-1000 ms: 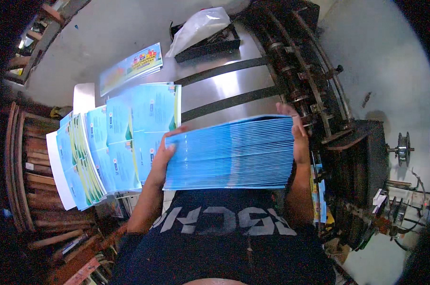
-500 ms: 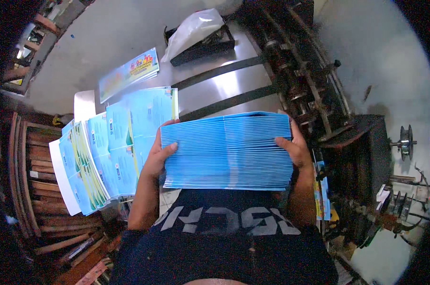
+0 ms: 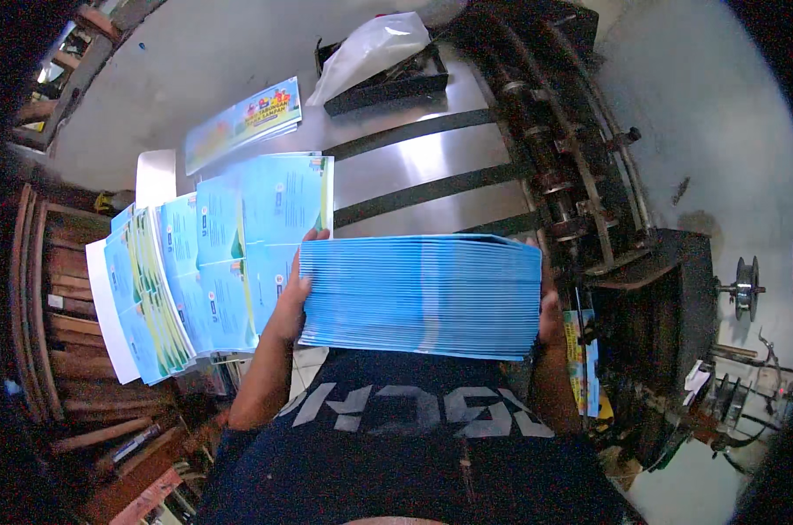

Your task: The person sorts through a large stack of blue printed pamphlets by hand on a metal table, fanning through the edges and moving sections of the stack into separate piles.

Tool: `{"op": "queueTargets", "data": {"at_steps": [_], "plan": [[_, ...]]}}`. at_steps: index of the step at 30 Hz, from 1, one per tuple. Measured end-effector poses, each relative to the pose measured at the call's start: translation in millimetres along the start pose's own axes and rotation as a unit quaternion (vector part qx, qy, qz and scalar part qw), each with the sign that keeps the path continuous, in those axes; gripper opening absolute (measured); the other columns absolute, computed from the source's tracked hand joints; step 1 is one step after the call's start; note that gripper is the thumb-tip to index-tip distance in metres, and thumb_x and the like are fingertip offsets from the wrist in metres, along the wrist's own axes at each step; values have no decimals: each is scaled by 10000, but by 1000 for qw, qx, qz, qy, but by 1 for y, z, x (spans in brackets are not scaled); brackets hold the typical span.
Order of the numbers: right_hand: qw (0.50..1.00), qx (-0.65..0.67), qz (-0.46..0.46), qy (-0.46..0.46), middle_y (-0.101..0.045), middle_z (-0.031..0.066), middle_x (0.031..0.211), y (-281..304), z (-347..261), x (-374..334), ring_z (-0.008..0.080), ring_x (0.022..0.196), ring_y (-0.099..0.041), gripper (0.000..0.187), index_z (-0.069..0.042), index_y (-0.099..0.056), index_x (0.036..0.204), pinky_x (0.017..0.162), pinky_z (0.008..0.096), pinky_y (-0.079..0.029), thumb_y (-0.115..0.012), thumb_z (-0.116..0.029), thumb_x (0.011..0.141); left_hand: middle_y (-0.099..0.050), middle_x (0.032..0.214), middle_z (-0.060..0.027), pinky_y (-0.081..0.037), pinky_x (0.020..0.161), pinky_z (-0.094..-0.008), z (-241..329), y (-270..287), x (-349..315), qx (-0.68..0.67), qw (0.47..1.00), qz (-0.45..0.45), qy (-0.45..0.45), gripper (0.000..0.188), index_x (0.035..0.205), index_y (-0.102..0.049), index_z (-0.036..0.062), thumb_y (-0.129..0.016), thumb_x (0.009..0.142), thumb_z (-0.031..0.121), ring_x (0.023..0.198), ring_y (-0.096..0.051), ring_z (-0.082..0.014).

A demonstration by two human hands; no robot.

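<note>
"What did that person have hold of?"

"A thick stack of blue booklets (image 3: pixel 418 302), held in front of a dark shirt (image 3: pixel 396 472), with the many thin edges turned toward the wearer."

"Held firmly?"

"It looked so. The left hand (image 3: pixel 293 296) was clamped on the left end, thumb against the near side and fingers showing at the top corner. The right hand (image 3: pixel 550 308) gripped the other end, though part of it was hidden, so the stack was squeezed between the two. I couldn't tell whether anything bore its weight from below."

"Which step was that, would you say?"

"Squaring up the stack, I judged. The edges ran in fairly neat rows, but the topmost booklets seemed to lift a little near the right corner."

"And what did the next move call for?"

"Even pressure from both palms, to my mind; otherwise the middle could have sagged or slid out. A level spot would have helped too, and the metal table (image 3: pixel 375 162) lay just beyond."

"Wasn't that crowded?"

"On its left, yes: printed sheets (image 3: pixel 283 206) overlapped there, close by the left hand; touching or not, I couldn't say. A black box (image 3: pixel 396 94) with a white plastic bag (image 3: pixel 370 52) sat at the far side, and a roller machine (image 3: pixel 554 184) stood to the right."
</note>
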State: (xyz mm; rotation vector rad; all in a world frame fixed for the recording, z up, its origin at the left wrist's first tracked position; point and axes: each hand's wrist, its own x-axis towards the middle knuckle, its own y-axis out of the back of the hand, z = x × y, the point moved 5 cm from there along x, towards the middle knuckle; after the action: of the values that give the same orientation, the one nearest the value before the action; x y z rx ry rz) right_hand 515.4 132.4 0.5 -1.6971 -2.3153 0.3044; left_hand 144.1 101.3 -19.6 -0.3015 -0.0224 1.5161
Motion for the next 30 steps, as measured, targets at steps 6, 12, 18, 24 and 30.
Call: {"op": "queueTargets", "data": {"at_steps": [6,12,18,24,30], "plan": [[963,135,231,-18,-353,149,1475,13,45,-28,298,1341,-342,797,-82,-284,1468,1124,466,-235,-331,-656,917,-301,1480,-152,-250,1109,-422,-11,0,-22,-155,987,36,-8,892,1483,-176,38,-349,892,684,1355,-306,-275],[936,238,238,-101,-415,132,1400,7,31,28,282,1262,-399,765,-71,-345,1421,1073,446,-291,-323,-652,923,-501,1320,-154,-407,1009,-450,-17,13,-18,-178,968,150,89,698,1375,-388,15,-392,937,559,1175,-509,-308],[928,286,201,-130,-477,116,1325,-3,25,44,266,1183,-455,742,-61,-406,1374,1022,425,-347,-314,-649,930,-532,1258,-124,-426,963,-398,-16,13,-19,-164,974,133,83,569,1361,-409,47,-453,947,434,1112,-535,-254],[921,310,180,-153,-538,100,1250,-10,22,47,249,1104,-512,729,-50,-468,1326,971,405,-403,-306,-645,936,-553,1218,-148,-425,975,-403,-14,15,-19,-162,971,120,124,628,1356,-402,2,-524,904,421,1091,-550,-275],[893,280,306,-177,-548,97,1250,10,34,38,237,1089,-532,717,-47,-465,1336,957,390,-426,-294,-626,949,-531,1260,-153,-428,975,-404,-19,22,-18,-122,978,128,113,649,1385,-366,8,-510,912,429,1142,-526,-278]]}}
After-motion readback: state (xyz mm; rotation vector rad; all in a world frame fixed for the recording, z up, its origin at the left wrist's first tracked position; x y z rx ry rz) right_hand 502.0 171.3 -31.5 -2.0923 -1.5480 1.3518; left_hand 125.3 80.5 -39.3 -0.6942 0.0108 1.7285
